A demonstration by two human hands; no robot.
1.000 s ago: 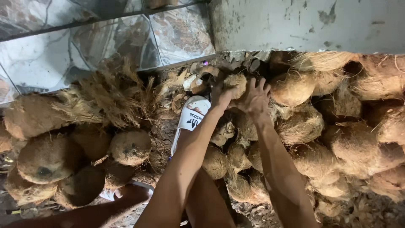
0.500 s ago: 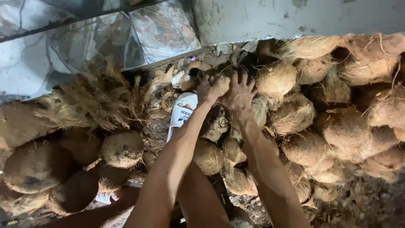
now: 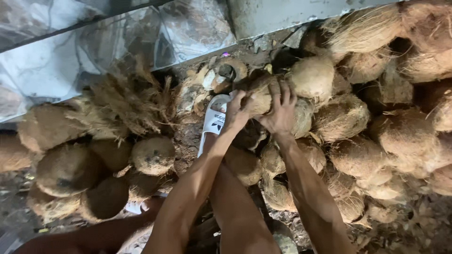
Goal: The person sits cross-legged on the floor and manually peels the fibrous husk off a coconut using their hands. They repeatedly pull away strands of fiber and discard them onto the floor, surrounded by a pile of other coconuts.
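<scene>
Both hands are closed around one brown, fibrous, partly husked coconut (image 3: 260,94), held up near the far edge of the heap by the wall. The left hand (image 3: 238,112) curls its fingers under and against the near left side of it, the right hand (image 3: 281,109) spreads over its top and right side. Gripped from two sides like that, the rough round thing cannot roll out of the grasp.

Going from the left: a pile of darker, rounder brown coconuts (image 3: 70,169) lies on the ground, packed against one another so none rolls off. Above them, loose torn-off husk fibre (image 3: 125,101) sits in a tangle against the sheets of clear plastic (image 3: 94,51) lining the wall. Just beside the left hand, a white slide sandal with a dark mark (image 3: 213,121) is on the person's foot, planted among husk scraps. The leg (image 3: 235,207) runs up between the two forearms, which suggests a seated or crouched stance close to the work. To the right, a larger heap of paler, shaggy coconuts (image 3: 376,136) is stacked up against the grey concrete wall (image 3: 292,14), within easy reach of the right hand.
</scene>
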